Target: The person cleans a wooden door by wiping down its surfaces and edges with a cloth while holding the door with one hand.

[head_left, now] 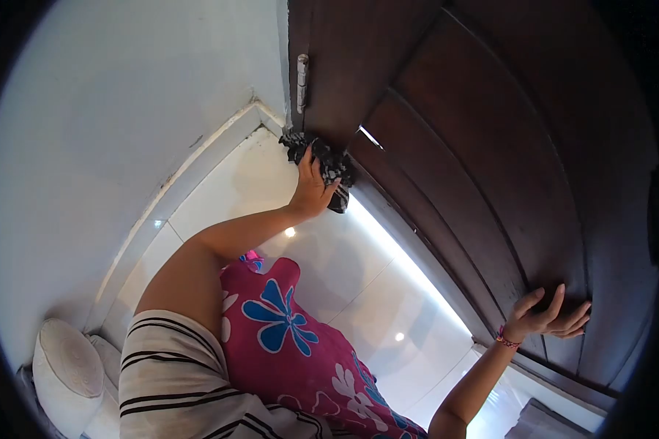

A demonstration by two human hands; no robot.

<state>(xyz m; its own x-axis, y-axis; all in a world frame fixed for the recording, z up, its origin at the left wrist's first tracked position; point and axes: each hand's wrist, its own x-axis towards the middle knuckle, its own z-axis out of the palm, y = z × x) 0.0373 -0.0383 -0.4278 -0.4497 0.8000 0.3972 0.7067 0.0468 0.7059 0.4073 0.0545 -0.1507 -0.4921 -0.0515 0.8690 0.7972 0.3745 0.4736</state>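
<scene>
My left hand point(315, 189) presses a crumpled black cloth point(335, 167) with a white pattern against the lower hinge-side corner of a dark brown wooden door point(483, 168). The fingers bend over the cloth, which bunches up on both sides of them. My right hand point(550, 314), with a beaded bracelet on its wrist, rests on the door farther to the right. Its fingers are spread over the panel and hold nothing.
A metal hinge point(302, 84) sits on the door's edge beside the pale wall point(146, 88). White floor tiles point(373, 293) lie below, with bright light along the door's bottom. Light cushions point(69, 358) are at lower left, and a grey mat point(549, 421) at lower right.
</scene>
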